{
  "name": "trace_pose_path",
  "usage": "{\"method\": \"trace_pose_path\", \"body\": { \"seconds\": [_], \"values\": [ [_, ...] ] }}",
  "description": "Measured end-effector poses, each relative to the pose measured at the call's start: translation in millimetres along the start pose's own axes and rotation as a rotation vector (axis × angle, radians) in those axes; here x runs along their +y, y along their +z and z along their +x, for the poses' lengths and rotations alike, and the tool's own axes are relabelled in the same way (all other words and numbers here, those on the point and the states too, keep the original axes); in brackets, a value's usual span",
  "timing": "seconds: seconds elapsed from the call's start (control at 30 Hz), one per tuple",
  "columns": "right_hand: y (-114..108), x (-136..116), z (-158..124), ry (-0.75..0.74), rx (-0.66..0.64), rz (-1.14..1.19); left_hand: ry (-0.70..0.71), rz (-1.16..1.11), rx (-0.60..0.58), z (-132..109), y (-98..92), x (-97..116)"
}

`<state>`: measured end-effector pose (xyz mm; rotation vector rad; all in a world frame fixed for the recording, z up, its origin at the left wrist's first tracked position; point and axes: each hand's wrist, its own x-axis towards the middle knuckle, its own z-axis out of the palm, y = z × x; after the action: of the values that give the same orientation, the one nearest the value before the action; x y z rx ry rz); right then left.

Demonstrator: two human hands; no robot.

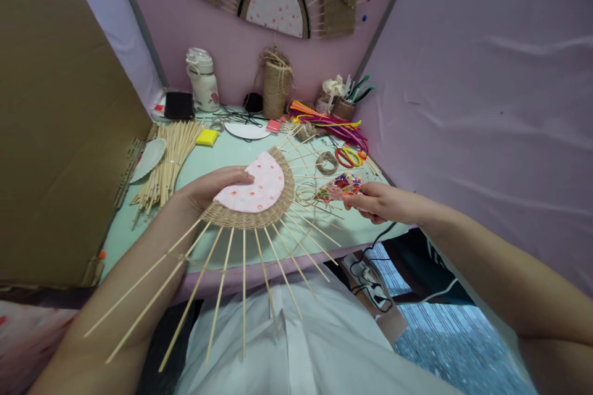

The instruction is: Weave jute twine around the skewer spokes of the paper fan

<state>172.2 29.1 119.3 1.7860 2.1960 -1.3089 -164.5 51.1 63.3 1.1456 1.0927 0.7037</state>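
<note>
My left hand (220, 185) grips a half-round fan frame by its pink floral centre (264, 182), thumb on top and the other fingers hidden beneath. A woven twine band (245, 218) edges that centre, and thin wooden sticks (244, 290) radiate from it toward my lap and to the right. A loose strand of twine runs across several sticks. In my right hand (373, 200) is a small patterned piece (340, 187), red, purple and green, pinched between thumb and fingers beside the right-hand sticks. A loop of twine (306, 192) lies by its tip.
A bundle of sticks (173, 154) and a white dish (151, 157) lie left. Scissors (349, 157), a twine coil (327, 163) and coloured pipe cleaners (328, 120) are at right. A bottle (202, 80) and twine spool (277, 83) stand behind. Cardboard (55, 123) walls the left side.
</note>
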Motion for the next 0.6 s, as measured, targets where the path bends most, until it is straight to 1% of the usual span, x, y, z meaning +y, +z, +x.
{"method": "trace_pose_path", "body": {
  "seconds": [0.17,0.27,0.47,0.6],
  "values": [
    [-0.1,-0.1,-0.2,0.0,0.008,0.003,-0.043,-0.039,0.018,-0.7,0.8,1.0],
    [-0.1,-0.8,-0.4,-0.005,0.0,0.001,-0.049,-0.053,0.024,-1.0,1.3,0.8],
    [0.6,-1.0,-0.2,-0.019,0.004,-0.008,-0.052,-0.074,0.001,0.0,0.5,-1.2],
    [0.7,0.3,0.4,-0.02,-0.001,0.001,-0.047,-0.065,0.017,-0.9,1.0,-0.3]
  ]
}}
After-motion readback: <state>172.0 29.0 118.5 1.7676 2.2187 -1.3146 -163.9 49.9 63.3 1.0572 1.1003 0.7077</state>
